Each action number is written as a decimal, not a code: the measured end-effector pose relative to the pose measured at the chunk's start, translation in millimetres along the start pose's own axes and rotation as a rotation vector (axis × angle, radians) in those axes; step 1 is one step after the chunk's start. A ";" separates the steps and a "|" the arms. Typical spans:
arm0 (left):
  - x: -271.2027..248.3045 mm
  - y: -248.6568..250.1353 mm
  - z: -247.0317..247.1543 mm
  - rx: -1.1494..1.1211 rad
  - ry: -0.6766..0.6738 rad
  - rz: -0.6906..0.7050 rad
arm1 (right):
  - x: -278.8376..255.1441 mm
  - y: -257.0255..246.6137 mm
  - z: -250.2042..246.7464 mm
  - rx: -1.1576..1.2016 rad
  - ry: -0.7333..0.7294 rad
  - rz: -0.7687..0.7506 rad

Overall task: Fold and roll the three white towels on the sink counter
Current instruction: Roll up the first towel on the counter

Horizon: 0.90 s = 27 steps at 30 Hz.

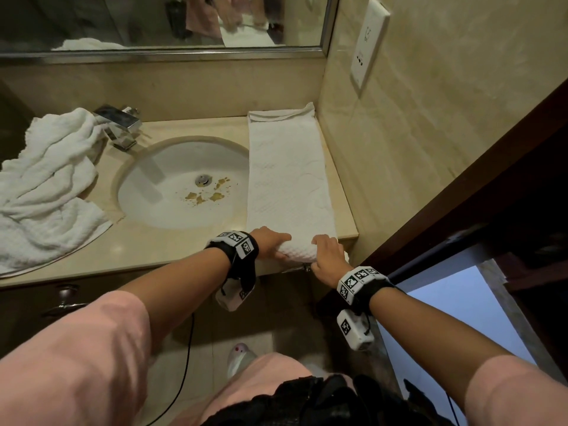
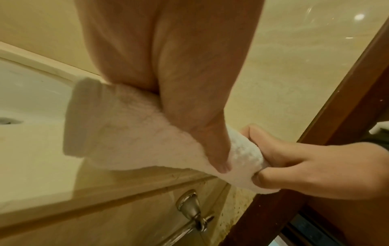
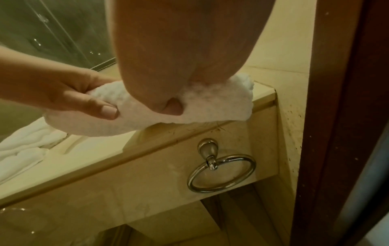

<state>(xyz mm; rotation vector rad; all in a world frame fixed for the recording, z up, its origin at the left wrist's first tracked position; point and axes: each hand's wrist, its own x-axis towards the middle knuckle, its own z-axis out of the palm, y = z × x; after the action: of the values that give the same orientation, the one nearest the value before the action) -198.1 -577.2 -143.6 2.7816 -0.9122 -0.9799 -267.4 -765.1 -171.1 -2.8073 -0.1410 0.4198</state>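
Head view: my left hand (image 1: 270, 241) and right hand (image 1: 327, 253) each curl around the rolled near end of the folded towel (image 1: 285, 176) at the counter's (image 1: 153, 250) front edge. Its flat length runs back toward the wall, right of the sink (image 1: 172, 167).

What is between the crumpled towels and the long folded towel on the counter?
The sink lies between the crumpled towels and the folded towel, with the faucet behind it; the head view shows this.
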 end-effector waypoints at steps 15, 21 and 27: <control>-15.8 -4.4 4.3 0.456 0.487 0.250 | 24.6 6.6 -10.5 -0.282 0.140 -0.148; -14.2 -1.0 8.6 0.194 0.476 0.136 | 25.5 6.7 -23.3 -0.349 0.181 -0.180; -12.4 -1.2 4.0 0.030 0.343 0.029 | 27.0 3.4 -32.9 -0.236 0.046 -0.130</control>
<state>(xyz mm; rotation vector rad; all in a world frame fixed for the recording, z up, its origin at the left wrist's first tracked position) -207.6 -568.8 -140.2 2.8242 -0.9151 -0.4635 -231.6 -773.7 -149.4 -3.0126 -0.3849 0.3266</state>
